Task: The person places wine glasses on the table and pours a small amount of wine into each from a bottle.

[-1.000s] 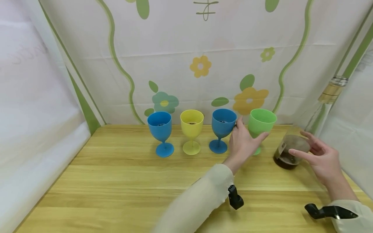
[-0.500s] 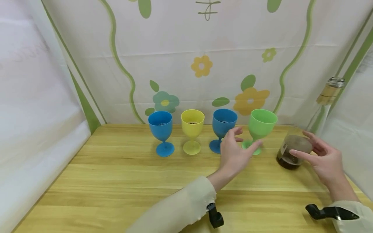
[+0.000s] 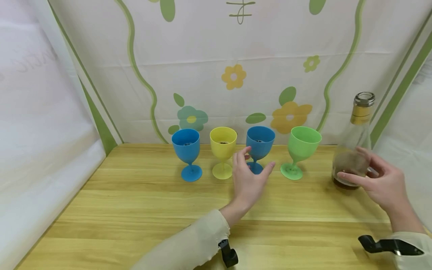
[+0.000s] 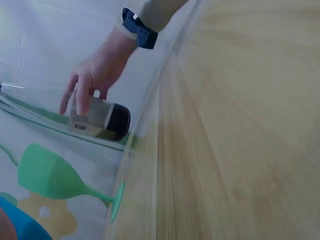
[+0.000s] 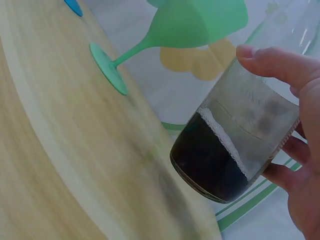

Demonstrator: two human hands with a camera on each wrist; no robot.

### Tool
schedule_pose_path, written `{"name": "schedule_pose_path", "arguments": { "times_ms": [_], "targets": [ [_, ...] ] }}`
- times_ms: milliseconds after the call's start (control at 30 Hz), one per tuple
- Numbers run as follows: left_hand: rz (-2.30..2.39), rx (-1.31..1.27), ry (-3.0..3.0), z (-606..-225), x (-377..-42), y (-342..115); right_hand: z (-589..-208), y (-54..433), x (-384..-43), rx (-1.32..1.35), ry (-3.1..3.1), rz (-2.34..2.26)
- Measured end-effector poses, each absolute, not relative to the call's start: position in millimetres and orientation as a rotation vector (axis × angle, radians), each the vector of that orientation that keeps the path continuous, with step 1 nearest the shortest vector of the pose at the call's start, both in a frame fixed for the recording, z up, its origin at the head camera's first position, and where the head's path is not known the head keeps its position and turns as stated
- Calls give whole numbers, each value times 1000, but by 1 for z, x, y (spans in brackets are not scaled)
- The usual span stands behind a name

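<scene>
In the head view my right hand [image 3: 386, 183] grips a clear glass bottle [image 3: 352, 157] with a gold band at its neck. Dark liquid with a line of foam lies in the bottle's bottom, plain in the right wrist view [image 5: 212, 160]. The bottle leans slightly; whether its base touches the table I cannot tell. My left hand [image 3: 248, 180] is in front of a blue goblet [image 3: 260, 144], thumb and fingers spread apart, holding nothing; it partly hides the stem and foot. A green goblet [image 3: 303, 144] stands upright between that goblet and the bottle.
A yellow goblet [image 3: 222, 144] and another blue goblet [image 3: 186, 146] stand to the left in the same row. Dark liquid shows inside these two and the nearer blue one. Behind the wooden table [image 3: 135, 210] hangs a white flowered cloth [image 3: 202, 86].
My left hand has moved left, from beside the green goblet to in front of the blue one. My right hand has brought the bottle more upright and slightly right. The goblets stay put.
</scene>
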State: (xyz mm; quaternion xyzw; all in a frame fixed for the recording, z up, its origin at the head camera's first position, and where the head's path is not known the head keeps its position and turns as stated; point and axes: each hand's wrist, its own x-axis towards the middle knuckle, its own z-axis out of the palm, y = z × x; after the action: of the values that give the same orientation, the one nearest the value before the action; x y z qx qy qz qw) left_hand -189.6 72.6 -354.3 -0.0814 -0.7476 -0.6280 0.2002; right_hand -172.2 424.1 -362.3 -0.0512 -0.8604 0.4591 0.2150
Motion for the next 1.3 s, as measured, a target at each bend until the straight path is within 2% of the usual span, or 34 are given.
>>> {"name": "schedule_pose_path", "arguments": {
  "times_ms": [133,600,1100,1300],
  "targets": [
    [-1737,-212,-2120,-355,-196,70,-357,419,-171,-121,-2381,1139],
    [-1722,-186,-2252,-350,-227,71,-351,405,-176,256,-2182,759],
    [-1583,-189,-2292,-348,-243,74,-342,407,-177,385,-2172,514],
    [-1555,-188,-2271,-348,-243,72,-335,405,-176,354,-2185,383]
  ]
}}
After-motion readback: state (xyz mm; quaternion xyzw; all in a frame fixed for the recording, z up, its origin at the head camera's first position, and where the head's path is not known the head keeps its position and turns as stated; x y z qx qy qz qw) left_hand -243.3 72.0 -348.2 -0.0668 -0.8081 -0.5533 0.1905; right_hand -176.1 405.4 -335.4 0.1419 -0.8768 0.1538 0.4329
